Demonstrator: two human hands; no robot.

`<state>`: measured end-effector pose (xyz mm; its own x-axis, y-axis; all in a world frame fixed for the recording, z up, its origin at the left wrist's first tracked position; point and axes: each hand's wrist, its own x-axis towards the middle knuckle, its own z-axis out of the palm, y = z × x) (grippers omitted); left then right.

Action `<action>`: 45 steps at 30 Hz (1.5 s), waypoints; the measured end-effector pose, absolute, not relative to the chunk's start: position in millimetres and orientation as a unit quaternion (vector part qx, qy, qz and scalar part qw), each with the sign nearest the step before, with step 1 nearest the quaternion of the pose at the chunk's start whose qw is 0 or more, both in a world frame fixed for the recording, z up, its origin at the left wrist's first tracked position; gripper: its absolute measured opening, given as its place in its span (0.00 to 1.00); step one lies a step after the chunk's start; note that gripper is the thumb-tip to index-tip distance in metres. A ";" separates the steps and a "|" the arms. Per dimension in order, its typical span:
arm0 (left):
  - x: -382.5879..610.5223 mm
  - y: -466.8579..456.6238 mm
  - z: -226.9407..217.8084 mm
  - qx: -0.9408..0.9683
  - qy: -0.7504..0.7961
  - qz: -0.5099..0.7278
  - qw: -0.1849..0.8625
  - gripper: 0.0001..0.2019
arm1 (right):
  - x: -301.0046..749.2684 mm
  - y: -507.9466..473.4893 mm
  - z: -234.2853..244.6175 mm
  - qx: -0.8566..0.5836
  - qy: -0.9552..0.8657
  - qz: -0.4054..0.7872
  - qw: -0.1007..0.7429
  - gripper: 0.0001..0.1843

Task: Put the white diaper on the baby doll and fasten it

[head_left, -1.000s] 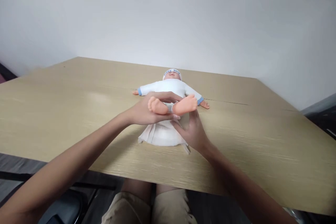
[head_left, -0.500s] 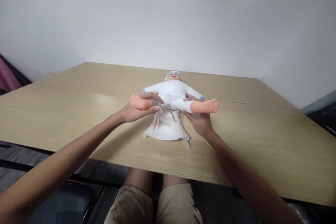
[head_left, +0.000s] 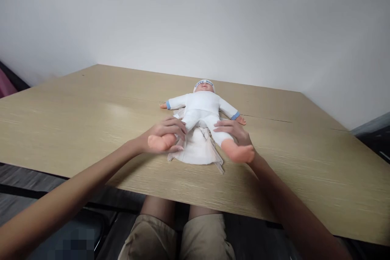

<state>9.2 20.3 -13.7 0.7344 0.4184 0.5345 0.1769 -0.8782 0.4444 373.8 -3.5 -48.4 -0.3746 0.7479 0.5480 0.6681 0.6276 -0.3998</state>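
Note:
A baby doll (head_left: 203,101) in a white suit with blue cuffs and a lettered white cap lies on its back, its legs spread towards me. An unfolded white diaper (head_left: 197,152) lies beneath its bottom, the front flap flat on the table. My left hand (head_left: 158,130) is closed around the doll's leg on the left, fingers and thumb either side of it, by the bare foot (head_left: 161,142). On the other side my right hand (head_left: 236,130) has its fingers curled over the doll's leg, above the other foot (head_left: 239,152); its thumb is hidden.
The wooden table (head_left: 76,130) reaches to a white partition wall (head_left: 183,28) behind the doll. Its front edge is just above my knees (head_left: 201,227). A dark chair (head_left: 76,231) stands at the lower left.
The doll's legs have come down from raised and spread wide, and now point more towards me. My right hand has shifted from under the leg to over it. The view tilted slightly down.

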 end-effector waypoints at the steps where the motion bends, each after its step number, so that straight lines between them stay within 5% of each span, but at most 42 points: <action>1: 5.7 18.7 -17.8 0.921 0.158 0.309 0.175 0.13 | 376.2 -6.0 -48.8 -0.401 -0.844 0.054 0.353 0.16; 8: -22.1 23.4 -37.4 0.962 0.099 0.203 0.155 0.26 | 385.2 -22.8 -65.1 -0.316 -0.902 -0.011 0.294 0.32; 20: -29.0 32.6 -34.9 0.975 0.085 0.133 0.157 0.36 | 380.3 -45.8 -36.3 -0.365 -0.896 0.061 0.247 0.23; 23: -27.9 32.4 -28.7 0.975 0.094 0.124 0.160 0.32 | 369.6 -61.8 -28.8 -0.390 -0.897 0.031 0.209 0.20; 28: -15.5 17.3 -14.6 0.965 0.139 0.138 0.175 0.21 | 347.5 -79.0 -41.6 -0.423 -0.884 -0.043 0.196 0.37; 30: -4.9 7.5 -14.3 0.960 0.183 0.142 0.158 0.14 | 338.1 -83.2 -48.8 -0.440 -0.875 -0.063 0.193 0.34; 34: 17.7 -7.7 -25.7 0.950 0.271 0.142 0.061 0.21 | 319.9 -87.9 -55.7 -0.473 -0.854 -0.110 0.188 0.32; 37: 26.5 -9.6 -32.0 0.949 0.283 0.138 0.002 0.12 | 312.6 -84.1 -50.9 -0.492 -0.841 -0.140 0.177 0.25; 42: 31.1 8.3 -14.5 0.925 0.331 0.184 0.034 0.06 | 321.6 -59.9 -23.0 -0.505 -0.841 -0.105 0.161 0.09; 45: 37.8 31.5 7.4 0.896 0.363 0.241 0.092 0.11 | 332.3 -34.6 -3.1 -0.528 -0.822 -0.049 0.206 0.11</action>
